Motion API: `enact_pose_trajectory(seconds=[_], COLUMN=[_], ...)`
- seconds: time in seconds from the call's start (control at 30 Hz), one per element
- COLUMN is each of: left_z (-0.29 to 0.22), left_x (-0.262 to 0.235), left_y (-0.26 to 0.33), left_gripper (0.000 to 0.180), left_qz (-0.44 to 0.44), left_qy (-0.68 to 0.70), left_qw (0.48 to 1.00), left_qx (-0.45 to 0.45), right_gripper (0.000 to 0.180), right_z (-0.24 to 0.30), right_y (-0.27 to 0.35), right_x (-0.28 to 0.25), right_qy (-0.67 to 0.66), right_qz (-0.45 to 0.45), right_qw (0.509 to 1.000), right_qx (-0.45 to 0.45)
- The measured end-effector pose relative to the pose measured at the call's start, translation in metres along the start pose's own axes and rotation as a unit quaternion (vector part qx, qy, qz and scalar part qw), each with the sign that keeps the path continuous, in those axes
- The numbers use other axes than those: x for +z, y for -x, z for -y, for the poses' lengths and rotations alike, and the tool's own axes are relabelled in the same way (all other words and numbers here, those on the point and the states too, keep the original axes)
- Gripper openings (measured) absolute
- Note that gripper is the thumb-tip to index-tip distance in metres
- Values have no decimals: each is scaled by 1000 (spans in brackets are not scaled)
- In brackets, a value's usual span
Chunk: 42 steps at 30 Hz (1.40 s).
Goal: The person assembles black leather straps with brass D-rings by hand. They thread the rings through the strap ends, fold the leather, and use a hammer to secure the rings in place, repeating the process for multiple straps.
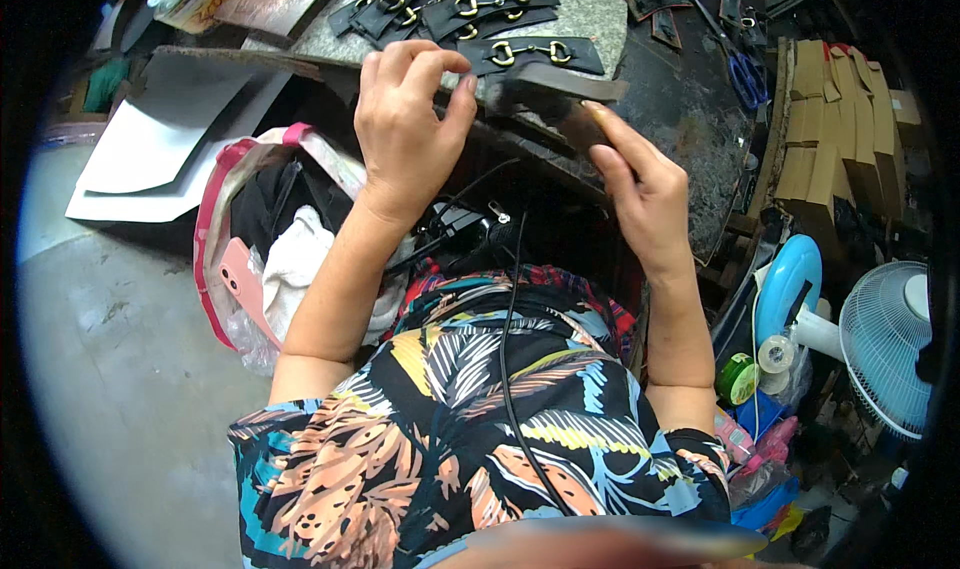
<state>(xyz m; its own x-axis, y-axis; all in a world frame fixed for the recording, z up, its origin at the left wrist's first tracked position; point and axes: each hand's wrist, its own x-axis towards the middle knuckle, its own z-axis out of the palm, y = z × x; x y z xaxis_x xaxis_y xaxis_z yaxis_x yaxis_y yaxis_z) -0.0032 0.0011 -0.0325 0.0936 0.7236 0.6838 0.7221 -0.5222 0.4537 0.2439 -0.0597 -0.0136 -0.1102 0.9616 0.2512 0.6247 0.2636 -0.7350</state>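
My left hand point(412, 114) is raised at the bench's near edge, its fingers curled and the thumb and index tips close together. Anything held in that pinch is too small to make out. Just beyond it lies a black leather strap point(562, 49) with gold-coloured horsebit hardware. My right hand point(645, 184) grips a dark hammer-shaped tool point(575, 119) by its brownish end. Motion blurs this tool, and its greyish head stretches in front of the strap. More black straps with the same hardware point(490, 4) are heaped behind, on the stone slab point(605, 19).
Blue-handled scissors point(745, 77) and more leather pieces point(660, 9) lie at the bench's right. White sheets point(160, 129) and a pink-rimmed bag point(215, 219) with a pink phone point(245, 279) are left. Cardboard pieces point(830, 119) and a fan point(885, 344) stand right. A cable point(505, 359) crosses my shirt.
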Motion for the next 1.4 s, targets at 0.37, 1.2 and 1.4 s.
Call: enact_pose_trajectory(seconds=[0.37, 1.2, 1.4], left_z=[14, -3, 2], left_x=[25, 63, 69], left_y=[-41, -75, -81], left_gripper=[31, 33, 44], left_qz=[106, 222, 271], left_qy=[-72, 225, 446], left_qw=[985, 948, 848], left_qx=[112, -25, -91], right_gripper=[31, 37, 44], right_z=[-74, -54, -48], right_y=[6, -118, -116], right_x=[-71, -14, -9], right_qy=[295, -427, -500], right_qz=[-192, 104, 109], right_qw=[932, 893, 852], right_qx=[84, 99, 107])
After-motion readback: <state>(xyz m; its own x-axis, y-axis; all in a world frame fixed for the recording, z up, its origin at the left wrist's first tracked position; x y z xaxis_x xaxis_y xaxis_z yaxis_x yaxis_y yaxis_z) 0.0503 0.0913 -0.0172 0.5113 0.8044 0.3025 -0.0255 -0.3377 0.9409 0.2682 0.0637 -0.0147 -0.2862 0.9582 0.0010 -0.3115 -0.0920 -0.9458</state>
